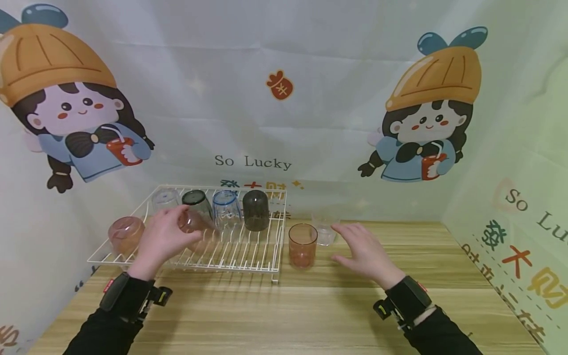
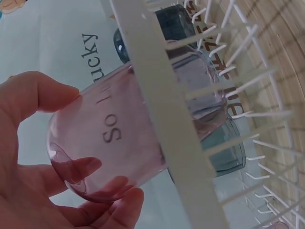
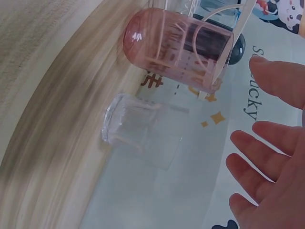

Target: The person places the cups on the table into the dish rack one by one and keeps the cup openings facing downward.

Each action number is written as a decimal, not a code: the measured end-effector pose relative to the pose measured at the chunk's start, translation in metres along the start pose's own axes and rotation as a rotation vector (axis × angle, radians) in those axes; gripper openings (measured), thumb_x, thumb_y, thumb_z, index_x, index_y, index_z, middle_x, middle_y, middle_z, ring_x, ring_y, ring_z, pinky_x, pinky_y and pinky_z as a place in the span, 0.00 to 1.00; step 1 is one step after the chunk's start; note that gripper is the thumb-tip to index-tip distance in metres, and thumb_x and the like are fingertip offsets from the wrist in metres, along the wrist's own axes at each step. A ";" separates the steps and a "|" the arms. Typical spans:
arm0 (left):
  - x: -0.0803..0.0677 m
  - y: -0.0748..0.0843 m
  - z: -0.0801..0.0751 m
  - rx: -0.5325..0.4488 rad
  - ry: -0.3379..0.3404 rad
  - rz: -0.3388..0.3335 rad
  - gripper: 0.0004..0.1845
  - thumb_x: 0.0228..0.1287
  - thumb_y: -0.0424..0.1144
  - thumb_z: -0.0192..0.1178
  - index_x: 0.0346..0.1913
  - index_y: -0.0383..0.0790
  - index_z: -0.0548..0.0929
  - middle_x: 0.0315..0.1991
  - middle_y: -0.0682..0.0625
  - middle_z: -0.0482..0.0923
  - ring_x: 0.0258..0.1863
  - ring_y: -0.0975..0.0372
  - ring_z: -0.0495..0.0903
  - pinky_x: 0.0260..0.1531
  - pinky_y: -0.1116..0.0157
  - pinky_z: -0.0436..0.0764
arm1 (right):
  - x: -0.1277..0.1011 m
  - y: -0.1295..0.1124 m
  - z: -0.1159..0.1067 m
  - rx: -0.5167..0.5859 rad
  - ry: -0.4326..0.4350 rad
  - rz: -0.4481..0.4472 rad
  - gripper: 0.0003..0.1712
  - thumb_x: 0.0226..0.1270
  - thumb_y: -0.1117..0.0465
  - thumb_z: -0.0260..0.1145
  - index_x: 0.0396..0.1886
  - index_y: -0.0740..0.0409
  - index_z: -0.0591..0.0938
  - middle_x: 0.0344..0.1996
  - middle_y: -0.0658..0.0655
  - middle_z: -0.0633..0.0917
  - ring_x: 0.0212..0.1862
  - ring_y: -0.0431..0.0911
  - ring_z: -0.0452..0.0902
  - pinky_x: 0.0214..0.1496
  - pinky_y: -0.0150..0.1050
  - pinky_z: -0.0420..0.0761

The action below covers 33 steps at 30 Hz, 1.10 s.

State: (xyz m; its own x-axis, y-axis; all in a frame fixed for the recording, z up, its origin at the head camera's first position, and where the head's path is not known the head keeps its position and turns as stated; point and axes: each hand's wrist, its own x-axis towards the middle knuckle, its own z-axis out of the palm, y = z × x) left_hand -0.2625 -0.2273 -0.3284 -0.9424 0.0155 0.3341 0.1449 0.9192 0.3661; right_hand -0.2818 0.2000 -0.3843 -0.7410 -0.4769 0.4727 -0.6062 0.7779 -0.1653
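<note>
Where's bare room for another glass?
Tabletop: in front of the wire rack; right of the right hand. Rack: front right corner, before the black glass. Crowded: rack's back row, around the left hand and its pink glass, and by the pinkish tumbler and clear glass.

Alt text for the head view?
A person's left hand grips an upside-down pink glass at a white wire rack holding five other glasses. The right hand hovers near a clear glass and an orange-pink tumbler, both upright on a wood-grain table before a cartoon-printed backdrop.
</note>
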 end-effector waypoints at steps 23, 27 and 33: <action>0.008 -0.021 0.000 0.066 -0.030 -0.090 0.38 0.47 0.49 0.63 0.60 0.29 0.70 0.48 0.30 0.75 0.46 0.40 0.68 0.43 0.44 0.69 | 0.014 -0.008 0.004 -0.007 -0.006 -0.022 0.42 0.48 0.51 0.75 0.63 0.61 0.71 0.56 0.60 0.79 0.59 0.54 0.72 0.67 0.53 0.68; 0.007 -0.024 0.002 0.071 -0.034 -0.096 0.39 0.48 0.51 0.63 0.60 0.29 0.70 0.48 0.30 0.75 0.46 0.40 0.67 0.46 0.42 0.66 | 0.017 -0.011 0.008 0.007 0.004 -0.019 0.42 0.47 0.53 0.76 0.62 0.62 0.72 0.56 0.60 0.79 0.58 0.54 0.73 0.65 0.52 0.70; 0.007 -0.028 0.003 0.061 -0.038 -0.102 0.41 0.48 0.52 0.65 0.62 0.29 0.69 0.48 0.30 0.75 0.45 0.41 0.66 0.47 0.43 0.63 | 0.020 -0.017 0.011 0.022 0.015 -0.015 0.42 0.47 0.54 0.76 0.62 0.62 0.72 0.56 0.60 0.79 0.58 0.54 0.73 0.70 0.53 0.64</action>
State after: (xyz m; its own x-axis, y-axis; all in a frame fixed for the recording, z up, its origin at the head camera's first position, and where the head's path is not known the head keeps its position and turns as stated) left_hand -0.2742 -0.2515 -0.3391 -0.9623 -0.0651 0.2639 0.0305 0.9389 0.3427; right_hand -0.2894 0.1726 -0.3820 -0.7273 -0.4826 0.4880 -0.6239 0.7611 -0.1772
